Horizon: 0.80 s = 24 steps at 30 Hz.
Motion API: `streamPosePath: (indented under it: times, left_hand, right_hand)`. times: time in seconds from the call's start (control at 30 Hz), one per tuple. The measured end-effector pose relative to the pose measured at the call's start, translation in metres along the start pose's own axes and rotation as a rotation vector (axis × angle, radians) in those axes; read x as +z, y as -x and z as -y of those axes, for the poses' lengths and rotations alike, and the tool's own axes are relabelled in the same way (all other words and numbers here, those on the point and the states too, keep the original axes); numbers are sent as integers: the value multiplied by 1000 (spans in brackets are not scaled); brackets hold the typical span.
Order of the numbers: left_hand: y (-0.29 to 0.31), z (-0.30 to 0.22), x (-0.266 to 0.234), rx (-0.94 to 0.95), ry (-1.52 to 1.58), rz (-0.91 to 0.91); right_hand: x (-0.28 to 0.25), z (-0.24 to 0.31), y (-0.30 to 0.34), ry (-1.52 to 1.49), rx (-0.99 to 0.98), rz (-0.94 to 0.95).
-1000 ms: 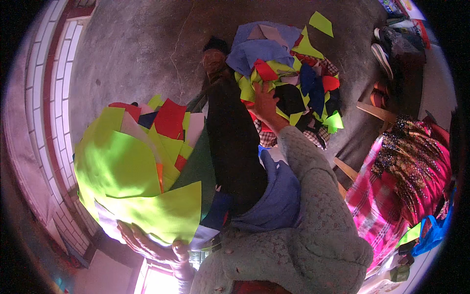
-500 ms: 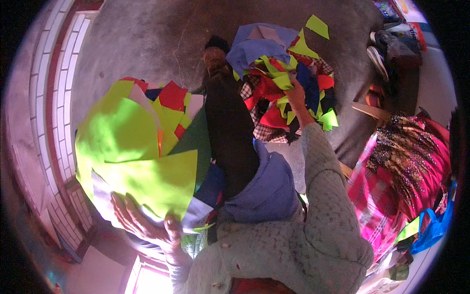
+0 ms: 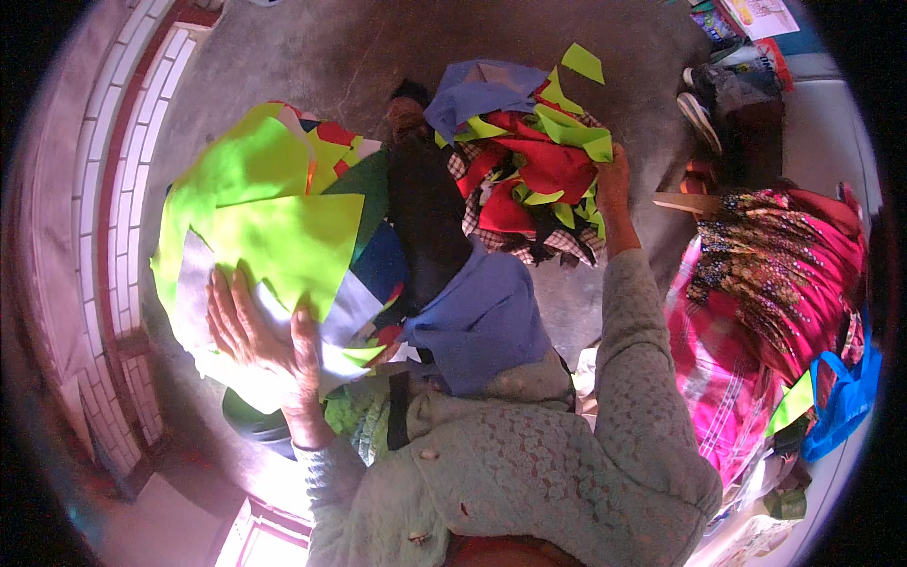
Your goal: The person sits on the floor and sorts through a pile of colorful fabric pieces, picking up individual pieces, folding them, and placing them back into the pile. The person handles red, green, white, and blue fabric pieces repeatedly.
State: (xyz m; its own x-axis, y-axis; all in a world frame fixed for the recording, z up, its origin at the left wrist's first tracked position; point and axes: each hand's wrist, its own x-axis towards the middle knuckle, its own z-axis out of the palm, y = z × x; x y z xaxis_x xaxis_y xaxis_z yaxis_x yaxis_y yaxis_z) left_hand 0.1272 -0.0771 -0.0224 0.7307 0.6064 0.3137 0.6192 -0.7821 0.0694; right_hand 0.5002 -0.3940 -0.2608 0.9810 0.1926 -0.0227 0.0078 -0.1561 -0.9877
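Note:
My left hand [image 3: 253, 333] lies with its fingers spread on a large heap of cut cloth at the left. A bright lime cloth piece [image 3: 283, 246] covers much of this heap, with a pale grey-white piece [image 3: 198, 283] under my palm. Farther off to the right, my right hand [image 3: 614, 189] grips the right edge of a second, looser pile; its fingertips are partly hidden. At that edge are lime fabric scraps [image 3: 586, 140] and a red fabric piece [image 3: 543, 168]. Dark checked cloth [image 3: 510, 248] shows beneath them.
My dark-clothed leg [image 3: 425, 189] stretches between the two piles, with blue cloth [image 3: 487, 317] over its near end. On the right are a pink patterned garment [image 3: 756, 293], a blue bag [image 3: 841, 406] and shoes [image 3: 701, 123]. A white brick-patterned wall [image 3: 123, 208] stands at the left.
My right hand has moved right, from the middle of the loose pile to its right edge, and more red cloth is showing there. The left hand still rests on its heap.

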Motion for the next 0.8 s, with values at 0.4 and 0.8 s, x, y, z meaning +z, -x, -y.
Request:
streamPosePath:
  times: [0.4, 0.8]
  left_hand:
    - [4, 2, -1, 12, 3, -63]
    - [9, 5, 0, -11, 26, -103]
  right_hand:
    - [-19, 114, -11, -549, 16, -114]
    - [-73, 175, -37, -557, 50, -51]
